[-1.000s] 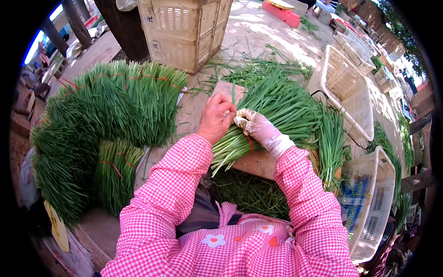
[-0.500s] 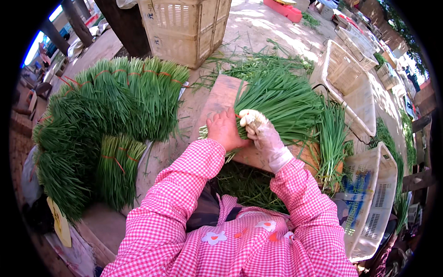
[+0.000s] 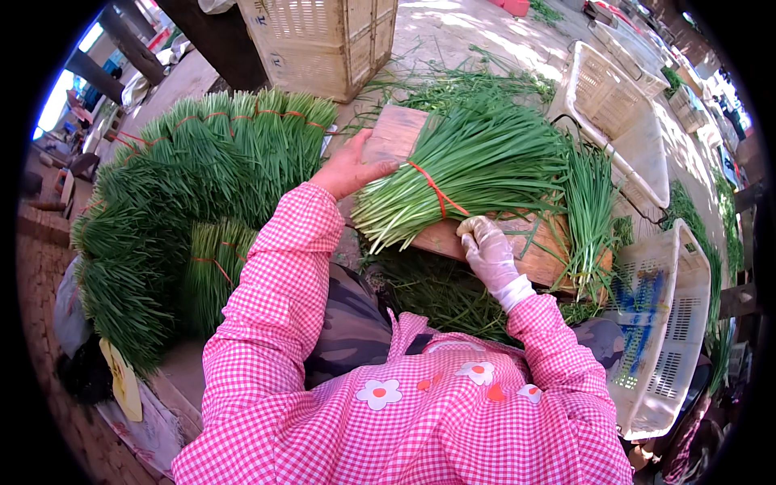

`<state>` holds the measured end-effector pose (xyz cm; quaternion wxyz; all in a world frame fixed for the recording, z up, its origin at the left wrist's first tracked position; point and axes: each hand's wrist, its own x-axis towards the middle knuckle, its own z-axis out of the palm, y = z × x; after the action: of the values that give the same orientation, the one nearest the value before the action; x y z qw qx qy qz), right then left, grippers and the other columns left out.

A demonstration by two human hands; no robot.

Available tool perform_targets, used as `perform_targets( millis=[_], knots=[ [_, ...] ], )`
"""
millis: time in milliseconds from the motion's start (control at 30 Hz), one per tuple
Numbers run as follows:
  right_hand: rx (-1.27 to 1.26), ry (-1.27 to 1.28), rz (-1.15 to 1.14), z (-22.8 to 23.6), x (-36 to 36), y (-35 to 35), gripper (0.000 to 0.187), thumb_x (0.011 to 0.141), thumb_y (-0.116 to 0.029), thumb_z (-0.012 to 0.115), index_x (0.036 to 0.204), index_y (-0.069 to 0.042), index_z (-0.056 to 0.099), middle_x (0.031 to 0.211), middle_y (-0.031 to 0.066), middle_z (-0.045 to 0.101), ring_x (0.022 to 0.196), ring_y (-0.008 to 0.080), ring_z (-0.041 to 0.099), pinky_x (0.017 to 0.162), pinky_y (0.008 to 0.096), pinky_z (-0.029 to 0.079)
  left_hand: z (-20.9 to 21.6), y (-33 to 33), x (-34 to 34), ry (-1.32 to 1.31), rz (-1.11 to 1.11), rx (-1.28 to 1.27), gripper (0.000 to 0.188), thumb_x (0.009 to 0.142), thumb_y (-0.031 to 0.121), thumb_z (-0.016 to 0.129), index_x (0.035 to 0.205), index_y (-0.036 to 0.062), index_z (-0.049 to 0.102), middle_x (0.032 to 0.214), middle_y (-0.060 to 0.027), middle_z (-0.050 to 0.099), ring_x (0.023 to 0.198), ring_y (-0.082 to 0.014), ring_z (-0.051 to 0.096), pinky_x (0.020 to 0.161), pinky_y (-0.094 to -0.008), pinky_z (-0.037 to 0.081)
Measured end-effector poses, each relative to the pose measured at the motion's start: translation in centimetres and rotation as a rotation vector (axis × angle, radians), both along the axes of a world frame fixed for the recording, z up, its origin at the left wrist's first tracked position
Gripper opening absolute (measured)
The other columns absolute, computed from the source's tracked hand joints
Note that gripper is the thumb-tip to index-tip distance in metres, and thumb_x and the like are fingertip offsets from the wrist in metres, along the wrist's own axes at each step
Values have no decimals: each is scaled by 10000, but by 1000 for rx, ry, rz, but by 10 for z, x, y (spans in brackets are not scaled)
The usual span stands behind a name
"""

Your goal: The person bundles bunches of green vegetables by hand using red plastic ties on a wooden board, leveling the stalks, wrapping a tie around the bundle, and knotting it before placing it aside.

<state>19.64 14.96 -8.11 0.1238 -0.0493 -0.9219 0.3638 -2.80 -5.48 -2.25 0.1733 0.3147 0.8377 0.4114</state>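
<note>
A bundle of green chives (image 3: 493,162) lies across a wooden board (image 3: 398,133), its pale cut ends toward the lower left. Around the stems runs a red tie (image 3: 436,190), whose loose end stretches toward me. My right hand (image 3: 490,252), in a thin whitish glove, is closed on that end just below the bundle. At the board's left edge is my bare left hand (image 3: 349,167), thumb and fingers apart, the thumb by the stem ends and nothing held. More loose chives (image 3: 588,214) lie along the board's right side.
Tied chive bundles (image 3: 214,145) stand packed in a curve at the left, with a shorter bundle (image 3: 217,263) inside it. A tall plastic crate (image 3: 323,48) stands ahead. Two more crates, an upper one (image 3: 610,105) and a lower one (image 3: 659,347), are at the right. Loose leaves (image 3: 440,295) lie below the board.
My left hand has moved off the stems to the left and opened. My right hand has drawn toward me and right, pulling the tie's end. The red tie now shows around the bundle.
</note>
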Motion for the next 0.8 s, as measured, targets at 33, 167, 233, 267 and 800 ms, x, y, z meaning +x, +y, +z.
perform_targets(
  millis=[33, 167, 233, 267, 800],
  knots=[
    [147, 69, 13, -1, 0, -6, 234, 751, -87, 594, 978, -41, 557, 940, 116, 575, 913, 298, 544, 848, 382, 424, 12, -4, 3, -63, 20, 11, 969, 701, 531, 698, 1343, -62, 281, 1335, -248, 390, 1242, -346, 386, 1038, -394, 299],
    [497, 126, 74, -8, 2, -52, 455, 746, -201, 600, 1171, -64, 516, 1102, 122, 534, 1099, 333, 463, 943, 455, 366, -6, -14, 9, -125, 90, 61, 700, 802, 414, 655, 1289, -24, 406, 1230, -214, 508, 1138, -287, 490, 961, -365, 386],
    [555, 188, 377, -13, 13, -63, 425, 778, -200, 569, 1181, -79, 512, 1116, 126, 536, 1112, 334, 465, 936, 449, 379, -3, -14, 21, -134, 97, 223, 433, 852, 246, 620, 1200, 11, 515, 1106, -148, 591, 989, -230, 573, 854, -335, 454],
    [538, 228, 584, -14, 19, -66, 400, 797, -195, 550, 1180, -84, 515, 1128, 134, 537, 1104, 336, 479, 924, 437, 396, 0, -20, 24, -159, 63, 175, 378, 850, 193, 610, 1175, 16, 534, 1103, -121, 584, 983, -202, 563, 859, -320, 446],
    [-83, -718, 410, -36, 72, -37, 282, 861, -143, 529, 1133, -84, 570, 1005, 153, 634, 909, 296, 609, 796, 354, 476, 53, -64, 98, -192, -661, -232, 78, 779, 97, 612, 828, 38, 599, 749, -106, 589, 697, -280, 584, 664, -325, 480]
  ],
)
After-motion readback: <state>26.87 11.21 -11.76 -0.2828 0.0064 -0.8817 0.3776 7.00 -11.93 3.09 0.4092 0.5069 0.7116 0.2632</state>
